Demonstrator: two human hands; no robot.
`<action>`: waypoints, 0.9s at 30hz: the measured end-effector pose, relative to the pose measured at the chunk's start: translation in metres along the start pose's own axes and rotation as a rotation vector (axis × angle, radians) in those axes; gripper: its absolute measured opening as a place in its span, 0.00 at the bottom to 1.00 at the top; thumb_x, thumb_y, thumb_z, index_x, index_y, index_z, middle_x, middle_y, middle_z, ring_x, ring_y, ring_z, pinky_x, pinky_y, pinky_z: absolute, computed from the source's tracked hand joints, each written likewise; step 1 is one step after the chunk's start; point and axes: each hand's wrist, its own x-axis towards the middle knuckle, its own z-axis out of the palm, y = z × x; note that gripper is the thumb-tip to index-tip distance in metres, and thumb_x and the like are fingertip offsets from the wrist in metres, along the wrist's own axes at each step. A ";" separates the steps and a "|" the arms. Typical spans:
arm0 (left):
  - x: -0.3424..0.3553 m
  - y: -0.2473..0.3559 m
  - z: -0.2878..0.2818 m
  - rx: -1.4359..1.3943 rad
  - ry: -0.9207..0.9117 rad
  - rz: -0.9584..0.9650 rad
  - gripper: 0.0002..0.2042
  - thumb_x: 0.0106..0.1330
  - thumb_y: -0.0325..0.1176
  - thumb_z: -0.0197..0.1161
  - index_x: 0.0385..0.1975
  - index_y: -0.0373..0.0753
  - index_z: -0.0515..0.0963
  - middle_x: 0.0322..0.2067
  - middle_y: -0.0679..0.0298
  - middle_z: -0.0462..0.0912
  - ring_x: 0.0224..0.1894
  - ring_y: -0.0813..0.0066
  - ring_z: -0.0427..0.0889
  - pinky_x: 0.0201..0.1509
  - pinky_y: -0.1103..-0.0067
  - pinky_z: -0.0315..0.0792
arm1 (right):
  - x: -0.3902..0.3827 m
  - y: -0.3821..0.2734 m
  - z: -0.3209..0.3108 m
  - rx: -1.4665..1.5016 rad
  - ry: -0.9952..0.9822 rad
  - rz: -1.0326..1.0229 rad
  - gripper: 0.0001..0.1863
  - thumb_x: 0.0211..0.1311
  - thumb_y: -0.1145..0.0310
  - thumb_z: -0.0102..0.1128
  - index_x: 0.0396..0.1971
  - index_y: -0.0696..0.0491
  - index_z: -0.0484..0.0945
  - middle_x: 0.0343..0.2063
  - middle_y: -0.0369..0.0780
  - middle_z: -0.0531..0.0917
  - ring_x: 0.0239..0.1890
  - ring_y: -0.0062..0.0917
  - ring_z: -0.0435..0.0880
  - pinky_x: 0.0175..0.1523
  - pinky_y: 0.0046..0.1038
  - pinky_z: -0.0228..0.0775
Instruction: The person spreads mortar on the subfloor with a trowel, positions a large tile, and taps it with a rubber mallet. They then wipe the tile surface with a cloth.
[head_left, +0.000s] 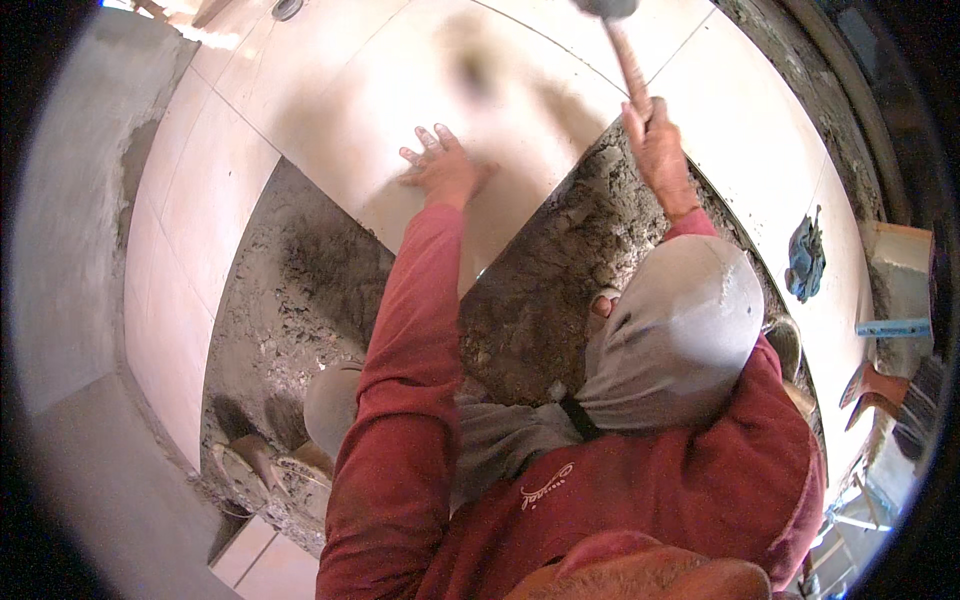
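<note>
My left hand (pixel 443 172) lies flat with fingers spread on a large pale floor tile (pixel 400 110), whose near corner points toward me. Gripped in my right hand (pixel 660 160) is a mallet (pixel 626 62) with a wooden handle. Its dark head is raised at the top edge of the view, partly cut off and a little blurred. Rough grey mortar (pixel 535 265) spreads on the right of that tile's corner, and more mortar (pixel 285 265) lies on its left. Under my body, my bent knee in grey trousers hides part of the bed.
Laid tiles (pixel 170 240) run along the left wall (pixel 80 230) and on the right. A crumpled dark blue cloth (pixel 804 258) rests on the right tiles, near a light blue bar (pixel 893 328) and a reddish-brown handled tool (pixel 872 388). Pale tile pieces (pixel 265 560) lie bottom left.
</note>
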 end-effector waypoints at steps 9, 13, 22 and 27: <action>0.011 -0.007 0.020 0.060 0.085 0.035 0.59 0.55 0.72 0.65 0.79 0.45 0.45 0.80 0.48 0.39 0.78 0.29 0.41 0.68 0.29 0.48 | -0.044 -0.001 0.014 0.114 -0.133 -0.009 0.28 0.76 0.47 0.51 0.46 0.63 0.72 0.35 0.62 0.84 0.41 0.59 0.85 0.46 0.51 0.76; 0.013 -0.010 0.031 0.064 0.091 0.041 0.57 0.57 0.72 0.64 0.79 0.46 0.45 0.79 0.48 0.39 0.77 0.28 0.41 0.68 0.29 0.48 | -0.045 -0.009 0.006 0.063 -0.149 -0.128 0.26 0.75 0.49 0.53 0.44 0.62 0.72 0.34 0.62 0.83 0.40 0.58 0.85 0.45 0.51 0.77; 0.014 -0.011 0.043 0.099 0.156 0.054 0.55 0.57 0.73 0.62 0.78 0.47 0.49 0.79 0.47 0.44 0.77 0.29 0.45 0.68 0.31 0.52 | -0.056 0.005 0.009 0.214 -0.095 -0.095 0.25 0.73 0.49 0.56 0.42 0.61 0.72 0.29 0.62 0.82 0.36 0.61 0.84 0.39 0.52 0.75; 0.043 -0.044 0.026 0.120 0.206 0.332 0.55 0.52 0.71 0.68 0.77 0.46 0.57 0.77 0.46 0.52 0.75 0.33 0.54 0.74 0.48 0.57 | -0.011 0.001 0.006 0.091 -0.090 -0.063 0.31 0.75 0.44 0.51 0.43 0.65 0.71 0.33 0.60 0.83 0.34 0.54 0.86 0.45 0.49 0.79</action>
